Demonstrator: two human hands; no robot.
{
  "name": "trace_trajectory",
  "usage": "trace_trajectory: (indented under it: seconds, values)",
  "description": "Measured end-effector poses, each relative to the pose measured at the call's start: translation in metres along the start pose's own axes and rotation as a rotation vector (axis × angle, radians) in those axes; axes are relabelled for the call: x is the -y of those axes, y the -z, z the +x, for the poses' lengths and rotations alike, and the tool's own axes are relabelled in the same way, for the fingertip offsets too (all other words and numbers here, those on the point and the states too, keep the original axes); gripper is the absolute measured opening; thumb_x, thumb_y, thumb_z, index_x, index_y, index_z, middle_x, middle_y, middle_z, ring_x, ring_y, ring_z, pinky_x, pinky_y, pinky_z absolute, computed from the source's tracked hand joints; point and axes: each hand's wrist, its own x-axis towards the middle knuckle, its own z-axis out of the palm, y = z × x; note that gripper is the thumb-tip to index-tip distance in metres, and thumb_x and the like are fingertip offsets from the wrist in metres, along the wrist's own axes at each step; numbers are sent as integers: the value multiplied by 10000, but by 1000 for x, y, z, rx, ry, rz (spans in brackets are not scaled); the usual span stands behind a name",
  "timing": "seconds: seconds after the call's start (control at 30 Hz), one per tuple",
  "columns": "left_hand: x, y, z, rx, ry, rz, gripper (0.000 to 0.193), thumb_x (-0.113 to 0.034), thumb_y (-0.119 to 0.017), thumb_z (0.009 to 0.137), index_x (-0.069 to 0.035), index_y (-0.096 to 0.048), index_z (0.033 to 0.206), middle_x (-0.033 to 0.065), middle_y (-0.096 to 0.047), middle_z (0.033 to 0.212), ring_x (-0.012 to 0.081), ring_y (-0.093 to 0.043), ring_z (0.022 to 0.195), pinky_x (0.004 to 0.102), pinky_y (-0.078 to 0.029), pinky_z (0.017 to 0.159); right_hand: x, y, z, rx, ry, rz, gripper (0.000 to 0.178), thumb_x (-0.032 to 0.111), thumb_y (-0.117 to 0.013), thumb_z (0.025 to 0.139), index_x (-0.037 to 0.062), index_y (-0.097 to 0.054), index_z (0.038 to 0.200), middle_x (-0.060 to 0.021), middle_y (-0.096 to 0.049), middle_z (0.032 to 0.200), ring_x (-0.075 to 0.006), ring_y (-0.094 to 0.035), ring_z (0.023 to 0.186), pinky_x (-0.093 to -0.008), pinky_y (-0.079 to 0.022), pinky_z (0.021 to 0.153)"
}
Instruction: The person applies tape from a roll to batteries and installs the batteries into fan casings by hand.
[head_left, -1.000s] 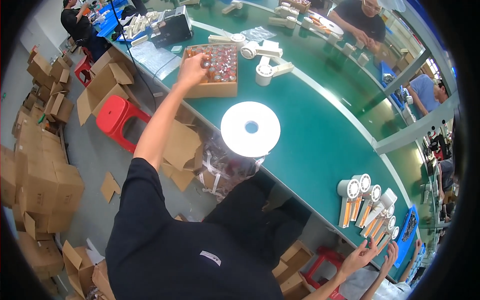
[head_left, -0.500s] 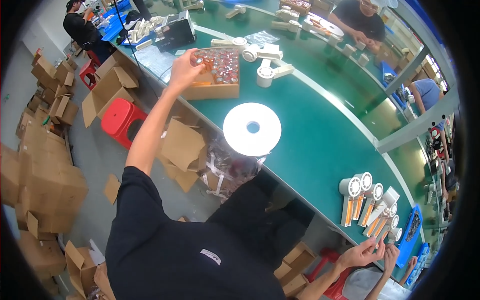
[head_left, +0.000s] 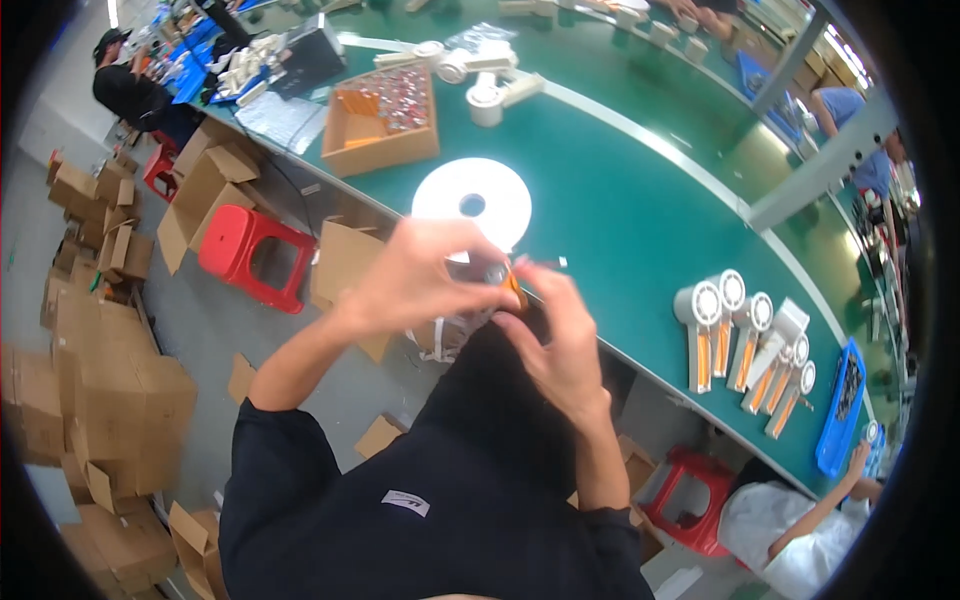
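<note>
In front of my lap, both hands meet around a small round part with an orange strip [head_left: 513, 286]. My left hand [head_left: 415, 280] pinches it from the left, thumb and fingers closed and a little blurred. From the other side my right hand [head_left: 562, 345] closes on it with thumb and fingertips. The fingers cover much of the part. Just beyond them, a large white reel [head_left: 440, 190] lies at the green table's near edge. An open carton [head_left: 385, 155] farther left holds many similar silver-red round parts with orange strips.
Several white fan-headed handles [head_left: 705, 340] with orange strips lie at right on the table [head_left: 620, 240], near a blue tray [head_left: 840, 410]. White housings [head_left: 487, 100] stand beyond the carton. Red stools [head_left: 240, 250] and cardboard boxes [head_left: 120, 390] occupy the floor; a co-worker in white [head_left: 800, 525] sits at lower right.
My left hand has come from the carton back to my lap, and my right hand has joined it on the small part. The view has shifted, and a co-worker's body shows more at lower right.
</note>
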Motion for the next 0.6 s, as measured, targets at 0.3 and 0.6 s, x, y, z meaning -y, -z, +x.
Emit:
trace_trajectory:
  seconds: [0.3,0.6]
  values:
    - [75,-18,0,371,11,448,858,-301,-926,541,-41,-555,1270,196,-440,1372,369,-410,1278,460,-414,1013,-27,-5,-80,-262,-633,707,252,-35,-724,834,-31,-596,1052,-119,-679,1083,-168,-657,977,-306,-516,900]
    - [106,-13,-8,246,31,593,786,-237,-903,536,-185,-576,1249,146,-355,1380,369,-314,1269,474,-309,1055,-49,-4,-79,-108,-532,800,326,40,-821,746,11,-635,1012,-173,-498,1338,-249,-476,1259,-390,-398,1047]
